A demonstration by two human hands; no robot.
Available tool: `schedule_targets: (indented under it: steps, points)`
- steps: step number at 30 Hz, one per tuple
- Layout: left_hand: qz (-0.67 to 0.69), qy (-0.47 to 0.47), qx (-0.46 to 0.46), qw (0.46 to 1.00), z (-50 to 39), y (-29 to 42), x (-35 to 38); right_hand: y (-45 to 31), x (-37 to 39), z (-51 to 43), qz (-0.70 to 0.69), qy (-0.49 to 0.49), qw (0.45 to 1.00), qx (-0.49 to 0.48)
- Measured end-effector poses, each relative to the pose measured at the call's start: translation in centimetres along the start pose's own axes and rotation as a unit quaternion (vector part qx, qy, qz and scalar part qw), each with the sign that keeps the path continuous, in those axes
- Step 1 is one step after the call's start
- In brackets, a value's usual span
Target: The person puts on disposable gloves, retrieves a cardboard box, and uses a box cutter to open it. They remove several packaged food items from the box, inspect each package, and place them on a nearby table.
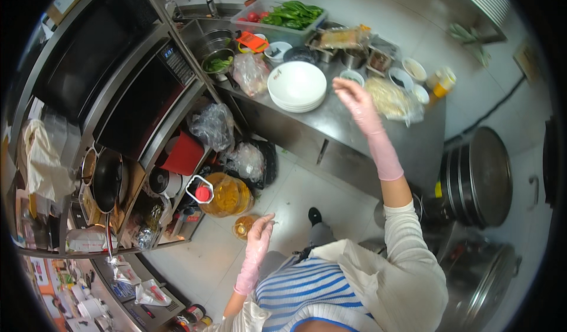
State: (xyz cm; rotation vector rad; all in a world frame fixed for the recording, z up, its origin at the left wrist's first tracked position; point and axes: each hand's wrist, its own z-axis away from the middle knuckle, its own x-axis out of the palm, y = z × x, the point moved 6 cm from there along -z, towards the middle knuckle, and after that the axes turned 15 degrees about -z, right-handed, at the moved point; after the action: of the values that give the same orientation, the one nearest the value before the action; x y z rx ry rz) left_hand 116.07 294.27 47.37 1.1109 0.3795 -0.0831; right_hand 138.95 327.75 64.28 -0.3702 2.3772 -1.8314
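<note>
My right hand (354,99), in a long pink glove, reaches over the steel counter (339,126) with fingers loosely bent and nothing in it. Close to its left stands a stack of white bowls (297,84). Just beyond the fingertips is a small bowl (353,77) with something green in it. To the right lies a clear bag of pale, noodle-like food (390,99). My left hand (259,239), gloved alike, hangs low by my body with its fingers partly spread. It appears above a small bottle of amber liquid (243,226) on the floor, and no contact shows.
A plastic tub (283,28) holds green peppers and tomatoes at the counter's back. Bagged meat (251,73) lies left of the bowls. A big oil jug (226,194) stands on the floor. Microwaves (141,97) fill the left rack; large round pots (480,177) stand right.
</note>
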Motion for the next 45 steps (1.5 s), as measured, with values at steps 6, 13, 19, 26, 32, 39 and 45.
schedule_targets:
  steps: [6, 13, 19, 26, 32, 39, 45]
  points:
    - [0.005, 0.071, -0.037, 0.997, -6.3, 2.9, 0.1, 12.7, 3.4, -18.9, 0.102, -0.059, 0.993, -0.026]
    - [0.043, 0.109, -0.063, 0.991, -15.2, 3.4, -0.6, 26.0, 13.5, -32.3, 0.48, -0.271, 0.831, 0.076]
    - [0.096, 0.146, -0.076, 0.982, -23.8, 5.3, -3.2, 34.5, 15.2, -35.7, 0.525, -0.354, 0.727, 0.265]
    - [0.075, 0.158, -0.065, 0.982, -27.9, 9.0, -4.3, 39.2, 15.0, -35.9, 0.516, -0.396, 0.689, 0.32]
    - [0.032, 0.185, -0.051, 0.981, -27.1, 11.3, -1.1, 36.4, 16.3, -38.2, 0.443, -0.329, 0.782, 0.29]
    - [-0.041, 0.222, -0.097, 0.969, -21.5, 12.7, 3.8, 27.5, 15.9, -37.8, 0.471, -0.365, 0.795, 0.11]
    - [-0.009, 0.256, -0.106, 0.961, -17.1, 14.2, 5.7, 14.5, 23.4, -30.9, 0.576, -0.403, 0.683, -0.2]
